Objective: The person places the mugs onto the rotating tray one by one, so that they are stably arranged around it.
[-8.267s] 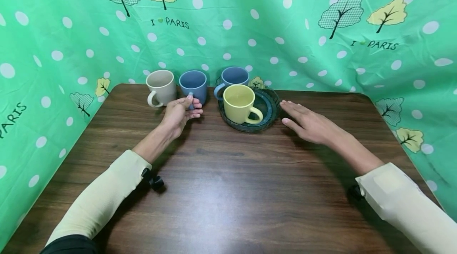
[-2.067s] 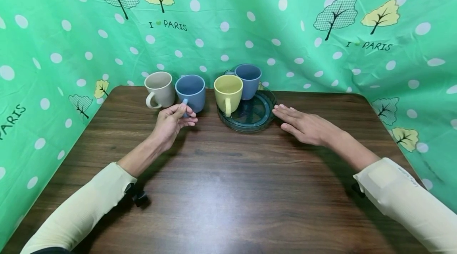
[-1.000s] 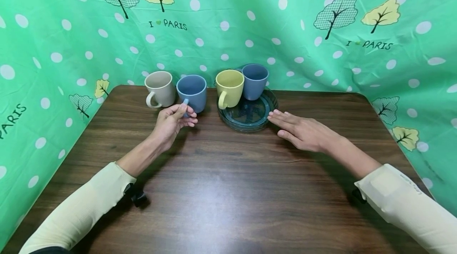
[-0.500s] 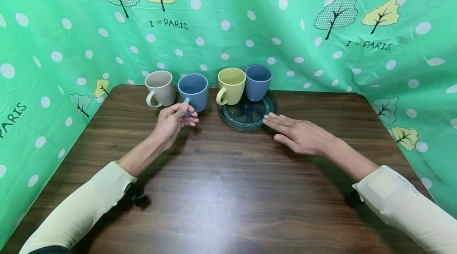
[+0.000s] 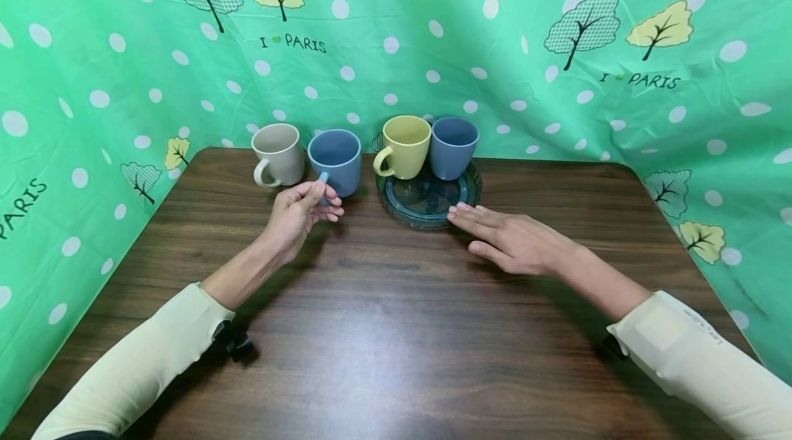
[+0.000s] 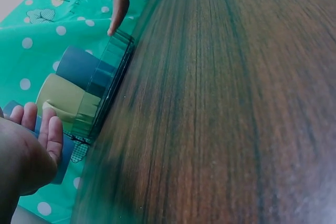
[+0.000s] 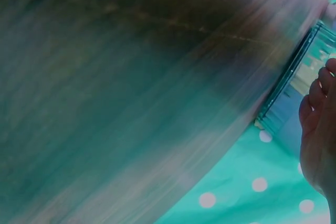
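Observation:
In the head view my left hand [image 5: 295, 216] pinches the handle of a blue mug [image 5: 337, 163] standing on the table. My right hand [image 5: 516, 240], fingers straight, touches the front right rim of a dark glass dish [image 5: 427, 220]. Inside the dish, at its back, stand a yellow mug [image 5: 406, 149], handle toward the left, and a second blue mug [image 5: 454, 150] beside it. The left wrist view shows the dish [image 6: 113, 64] side-on with both mugs in it; my left hand [image 6: 34, 150] partly hides the blue mug there.
A light grey mug [image 5: 278, 155] stands left of the held blue mug, its handle toward the front left. Behind the brown wooden table [image 5: 383, 330] hangs a green dotted cloth [image 5: 396, 27] with printed trees.
The dish has turned: its yellow mug has moved back and the blue one right and forward. My right fingertips have slid forward and left along the rim. My left hand keeps its pinch on the handle.

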The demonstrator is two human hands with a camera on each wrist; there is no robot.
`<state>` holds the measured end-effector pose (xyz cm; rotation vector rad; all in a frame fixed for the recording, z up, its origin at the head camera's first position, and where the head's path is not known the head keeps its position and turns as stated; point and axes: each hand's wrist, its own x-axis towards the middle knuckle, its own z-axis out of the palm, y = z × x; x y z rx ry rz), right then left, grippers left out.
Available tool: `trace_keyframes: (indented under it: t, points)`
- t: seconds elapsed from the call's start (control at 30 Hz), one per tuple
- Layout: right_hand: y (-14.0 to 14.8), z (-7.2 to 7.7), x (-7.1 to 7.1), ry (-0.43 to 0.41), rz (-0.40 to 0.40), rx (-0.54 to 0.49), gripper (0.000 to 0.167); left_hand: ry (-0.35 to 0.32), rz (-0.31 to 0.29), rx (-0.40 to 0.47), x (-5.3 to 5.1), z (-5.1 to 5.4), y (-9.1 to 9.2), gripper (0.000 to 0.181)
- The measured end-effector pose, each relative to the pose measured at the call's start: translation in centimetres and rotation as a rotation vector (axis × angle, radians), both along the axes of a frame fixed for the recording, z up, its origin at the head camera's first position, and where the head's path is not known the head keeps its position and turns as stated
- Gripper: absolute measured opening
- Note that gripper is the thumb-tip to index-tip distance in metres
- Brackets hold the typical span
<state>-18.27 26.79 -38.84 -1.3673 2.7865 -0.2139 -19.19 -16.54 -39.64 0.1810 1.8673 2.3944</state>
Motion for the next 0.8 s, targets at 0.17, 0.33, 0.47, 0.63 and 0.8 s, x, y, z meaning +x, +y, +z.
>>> trace_keyframes:
  t: [0.17,0.33,0.47,0.63,0.8]
  points:
    - [-0.3,0.0,0.2,-0.008,-0.003,-0.004,0.061,0.002,-0.008,-0.001,0.1,0.1,-0.1,0.034]
    - [-0.7,-0.1,0.2,-0.007,0.010,-0.007,0.061,0.001,-0.015,-0.015,0.2,0.1,-0.2,0.033]
    - [-1.0,-0.2,0.3,0.008,0.036,-0.012,0.062,0.010,-0.021,-0.028,0.4,0.2,-0.1,0.033]
    - [-1.4,-0.3,0.4,0.012,0.048,-0.021,0.061,0.026,-0.035,-0.038,0.6,0.3,0.1,0.033]
    - [-2.1,-0.1,0.5,0.001,0.058,-0.020,0.061,0.037,-0.034,-0.038,0.7,0.5,0.2,0.033]
